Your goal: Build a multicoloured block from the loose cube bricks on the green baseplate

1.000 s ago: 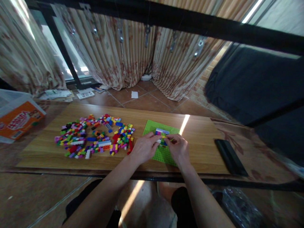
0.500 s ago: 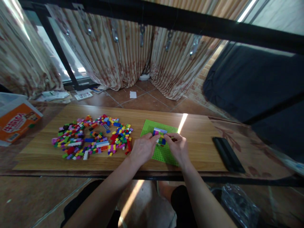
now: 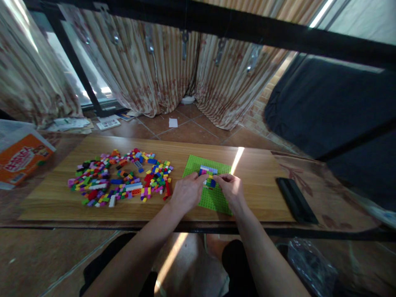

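Observation:
A small build of toy building bricks (image 3: 209,170), in blue, white, yellow, green and pink, stands on a green studded baseplate (image 3: 213,202). From its left side my left hand (image 3: 187,192) reaches in, with thumb and fingertips closed against the bricks. My right hand (image 3: 232,190) pinches at the right edge of the same build, its fingers bent together. The fingertips of both hands meet close over the bricks and partly cover them. Whether a separate loose brick is between the right fingers is too small to see.
Many loose coloured bricks (image 3: 93,186) lie spread over the left half of the wooden board (image 3: 260,198). A long black object (image 3: 296,200) rests at the board's right end. An orange and clear plastic box (image 3: 23,163) stands at the far left.
My right fingers have shifted very slightly at the build's right side, and more of its yellow and green bricks shows between the hands. Otherwise the hands stay in place.

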{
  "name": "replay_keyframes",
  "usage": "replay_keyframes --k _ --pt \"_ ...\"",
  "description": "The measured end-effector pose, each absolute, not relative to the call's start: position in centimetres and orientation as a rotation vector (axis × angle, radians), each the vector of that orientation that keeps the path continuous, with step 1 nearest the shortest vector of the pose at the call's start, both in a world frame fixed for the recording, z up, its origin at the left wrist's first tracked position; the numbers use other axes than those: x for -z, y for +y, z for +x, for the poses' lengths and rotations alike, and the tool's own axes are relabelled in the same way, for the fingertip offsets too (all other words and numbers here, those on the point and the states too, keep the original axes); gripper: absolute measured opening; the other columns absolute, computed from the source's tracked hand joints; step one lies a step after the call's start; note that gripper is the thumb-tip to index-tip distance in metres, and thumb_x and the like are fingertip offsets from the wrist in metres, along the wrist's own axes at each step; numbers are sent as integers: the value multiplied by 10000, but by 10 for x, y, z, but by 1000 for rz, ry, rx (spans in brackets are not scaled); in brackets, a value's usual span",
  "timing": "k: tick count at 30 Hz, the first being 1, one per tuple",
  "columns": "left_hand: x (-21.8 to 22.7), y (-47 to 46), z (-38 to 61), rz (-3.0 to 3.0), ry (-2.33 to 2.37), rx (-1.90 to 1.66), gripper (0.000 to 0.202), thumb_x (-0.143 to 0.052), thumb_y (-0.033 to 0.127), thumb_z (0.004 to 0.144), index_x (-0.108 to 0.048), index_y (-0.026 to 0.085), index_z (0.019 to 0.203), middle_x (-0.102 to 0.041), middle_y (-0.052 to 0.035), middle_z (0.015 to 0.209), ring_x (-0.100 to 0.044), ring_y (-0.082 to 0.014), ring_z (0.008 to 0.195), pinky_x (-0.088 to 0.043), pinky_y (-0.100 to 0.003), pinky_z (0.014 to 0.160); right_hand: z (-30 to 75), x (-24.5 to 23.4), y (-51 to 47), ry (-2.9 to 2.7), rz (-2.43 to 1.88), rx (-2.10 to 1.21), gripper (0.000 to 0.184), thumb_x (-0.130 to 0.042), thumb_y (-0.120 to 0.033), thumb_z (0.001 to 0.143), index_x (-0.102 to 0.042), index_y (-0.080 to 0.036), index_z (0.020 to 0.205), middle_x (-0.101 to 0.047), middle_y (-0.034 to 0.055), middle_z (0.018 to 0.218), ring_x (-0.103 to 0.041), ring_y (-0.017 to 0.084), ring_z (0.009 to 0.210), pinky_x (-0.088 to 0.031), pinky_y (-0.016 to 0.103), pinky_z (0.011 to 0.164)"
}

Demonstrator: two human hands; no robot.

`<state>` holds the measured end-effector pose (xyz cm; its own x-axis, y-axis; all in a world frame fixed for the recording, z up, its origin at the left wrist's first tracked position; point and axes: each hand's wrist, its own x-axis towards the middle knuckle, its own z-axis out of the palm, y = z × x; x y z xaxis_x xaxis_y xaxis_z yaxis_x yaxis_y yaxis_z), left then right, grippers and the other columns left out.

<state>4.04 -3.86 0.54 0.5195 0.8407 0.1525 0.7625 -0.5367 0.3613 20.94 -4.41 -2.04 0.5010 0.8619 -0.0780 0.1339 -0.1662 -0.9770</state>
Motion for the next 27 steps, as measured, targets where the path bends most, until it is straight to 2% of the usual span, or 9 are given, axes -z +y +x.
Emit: replay_keyframes --k 9,16,23,27 --pt "-6 -41 43 2529 1389 -428 356 -387 265 958 -557 264 1270 -623 -65 973 -621 -201 848 -481 -297 699 209 19 -43 -917 -1667 -777 275 -753 -419 566 -698 -153 609 -602 -13 485 -498 112 452 -367 235 447" --pt "-4 -43 43 2535 1386 -436 373 -383 265 957 -542 267 1293 -620 -62 976 -625 -201 855 -491 -296 710 208 18 -42 -898 -1678 -810 300 -772 -438 531 -679 -160 594 -569 -24 465 -462 106 438 -329 231 427" --pt "5 -41 36 2285 1281 -708 425 -434 232 933 -507 252 1351 -643 -65 1144 -642 -184 942 -520 -305 818 216 11 -49 -732 -1505 -868 406 -729 -559 605 -586 -179 603 -555 -23 540 -436 90 445 -327 231 431" --pt "4 -33 29 2198 1280 -843 389 -477 198 901 -578 208 1277 -678 -76 1096 -647 -182 880 -519 -326 832 213 3 -50 -711 -1394 -718 396 -718 -547 656 -570 -182 623 -523 -38 549 -408 74 463 -320 222 466"
